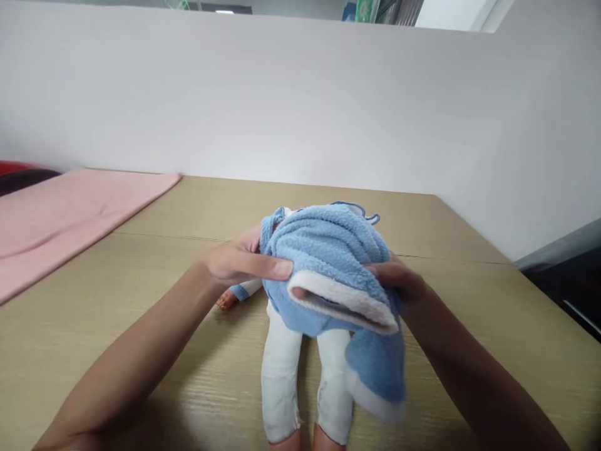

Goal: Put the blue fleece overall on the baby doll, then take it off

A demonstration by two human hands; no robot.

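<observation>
A bunched light-blue terry garment with white cuffs [328,244] is held up between both my hands. My left hand [251,260] grips its left side, the thumb lying on the cloth near a white-edged opening. On the other side my right hand [399,279] pinches the fabric, its fingers partly hidden behind it. One blue sleeve with a white end hangs down at the right. Beneath the garment a doll [282,376] lies on its back in white trousers, legs toward me. Its small hand and blue-trimmed cuff show at the left; its head and chest are covered from view.
The wood-coloured table [164,351] runs back to a white wall [300,106]. A pink cloth [79,219] is spread at the left, with something red and black behind it. A dark object [568,275] stands beyond the table's right edge.
</observation>
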